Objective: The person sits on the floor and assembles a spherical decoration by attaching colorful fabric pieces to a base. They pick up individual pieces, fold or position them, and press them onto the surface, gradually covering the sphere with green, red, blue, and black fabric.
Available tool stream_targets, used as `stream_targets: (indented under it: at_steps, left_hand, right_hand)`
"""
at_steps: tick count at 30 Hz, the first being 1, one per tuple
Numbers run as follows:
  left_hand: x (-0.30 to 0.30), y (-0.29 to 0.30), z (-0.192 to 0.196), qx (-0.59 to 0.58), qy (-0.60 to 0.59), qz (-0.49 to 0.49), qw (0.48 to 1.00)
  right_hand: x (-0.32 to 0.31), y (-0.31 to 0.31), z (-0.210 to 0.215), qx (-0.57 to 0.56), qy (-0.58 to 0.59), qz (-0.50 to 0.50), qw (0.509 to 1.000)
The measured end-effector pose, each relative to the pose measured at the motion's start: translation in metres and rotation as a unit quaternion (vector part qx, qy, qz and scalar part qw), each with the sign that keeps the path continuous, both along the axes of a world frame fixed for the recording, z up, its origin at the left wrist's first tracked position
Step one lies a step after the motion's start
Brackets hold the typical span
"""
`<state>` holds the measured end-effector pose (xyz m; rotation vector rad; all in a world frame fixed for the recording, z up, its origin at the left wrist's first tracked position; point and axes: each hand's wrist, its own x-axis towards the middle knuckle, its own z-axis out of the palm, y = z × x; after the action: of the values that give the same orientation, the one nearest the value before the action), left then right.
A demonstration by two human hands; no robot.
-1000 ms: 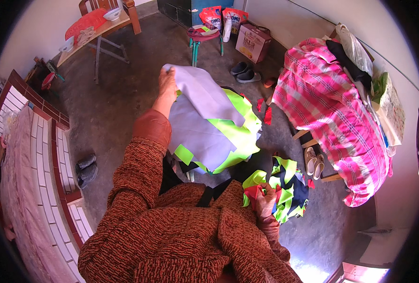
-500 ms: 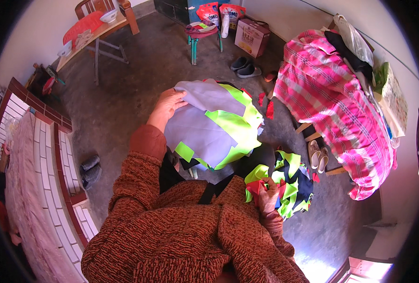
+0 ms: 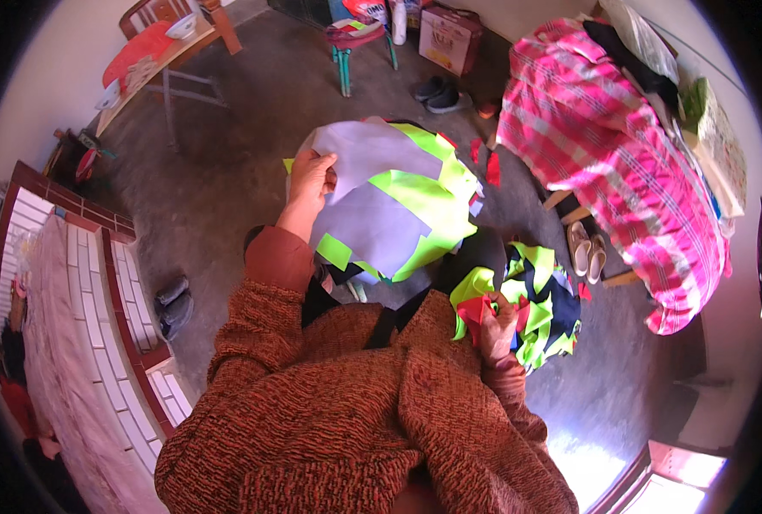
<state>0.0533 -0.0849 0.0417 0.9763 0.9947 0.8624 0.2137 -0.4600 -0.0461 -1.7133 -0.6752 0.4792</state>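
A mound of cloth pieces stands in front of me, topped with grey cloth (image 3: 371, 224) and lime cloth (image 3: 409, 196). At its far left, my left hand (image 3: 312, 184) pinches the edge of an upper grey cloth piece (image 3: 366, 147) between thumb and fingers. Lower right, beside my lap, my right hand (image 3: 498, 330) is closed around red cloth scraps (image 3: 474, 313), with a lime strip (image 3: 472, 288) next to them. Just beyond that hand lies a second heap of lime and black scraps (image 3: 554, 301). The fingertips of my right hand are partly hidden by cloth.
A pink plaid cloth (image 3: 587, 128) drapes over furniture at right, with pale shoes (image 3: 587, 253) below. Dark shoes (image 3: 441, 94), a green-legged stool (image 3: 355, 38) and a carton (image 3: 450, 40) stand at the far side. Grey shoes (image 3: 173, 306) lie on the left floor. Red scraps (image 3: 493, 169) lie past the mound.
The whole view has shifted, so the mound sits higher in the picture. My left hand has drawn slightly toward me along the grey piece's edge. The right hand keeps its grip on the scraps.
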Motion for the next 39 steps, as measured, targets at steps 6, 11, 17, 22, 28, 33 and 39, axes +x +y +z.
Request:
stream_targets:
  at_steps: [6,11,17,22,28,33,39]
  left_hand:
    - [-0.03,-0.047,-0.016,0.081,0.031,0.134,0.987]
    - [-0.016,-0.088,-0.006,0.386,0.135,0.127,0.904]
    - [0.032,-0.166,0.006,0.389,0.046,-0.274,0.878]
    - [0.061,-0.21,-0.016,0.498,0.049,-0.396,0.769]
    - [0.063,-0.207,-0.045,0.322,0.025,-0.42,0.848]
    - [0.056,-0.192,-0.04,0.144,-0.021,-0.411,0.9]
    - [0.05,-0.188,-0.036,0.073,-0.084,-0.365,0.924]
  right_hand:
    - [-0.007,0.005,0.027,0.006,0.077,0.0,0.997]
    - [-0.012,0.007,0.033,0.042,0.17,-0.014,0.985]
    - [-0.013,0.007,0.033,0.047,0.188,-0.011,0.981]
    - [-0.008,0.006,0.021,0.097,0.159,0.03,0.982]
    - [-0.013,0.006,0.043,0.126,0.209,0.002,0.97]
    - [-0.013,0.007,0.035,0.176,0.235,0.004,0.956]
    - [-0.014,0.009,0.042,0.169,0.25,-0.002,0.953]
